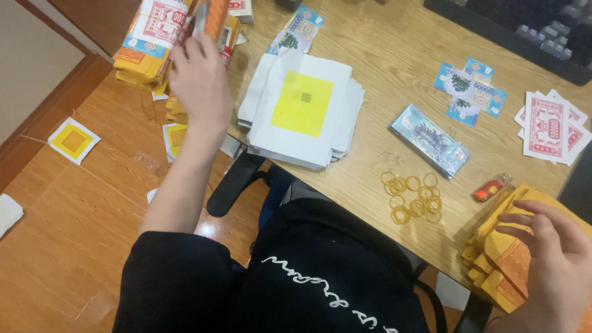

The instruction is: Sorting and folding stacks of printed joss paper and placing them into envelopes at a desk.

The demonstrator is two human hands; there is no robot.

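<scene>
hands: 2 [200,80] [549,253] | white paper stack with yellow square: 1 [302,111] | red lighter: 1 [491,187] | wrapped blue note bundle: 1 [430,140] | rubber bands [414,197]: too many overlapping to count | loose yellow-square sheets on floor: 2 [73,140] [174,139]

The light wooden surface [382,68] carries a stack of white paper sheets with a yellow square [302,108] near its front edge. Right of it lie a wrapped bundle of bluish notes [430,140], a loose heap of yellow rubber bands [413,197] and a small red lighter [491,188]. Blue notes fanned in a cross [470,91] and red-and-white notes [550,127] lie further back, near a dark keyboard [524,31]. Yellow paper stacks [496,259] sit at the right edge. On the wooden floor [68,216] lies a white sheet with a yellow square [73,140].
</scene>
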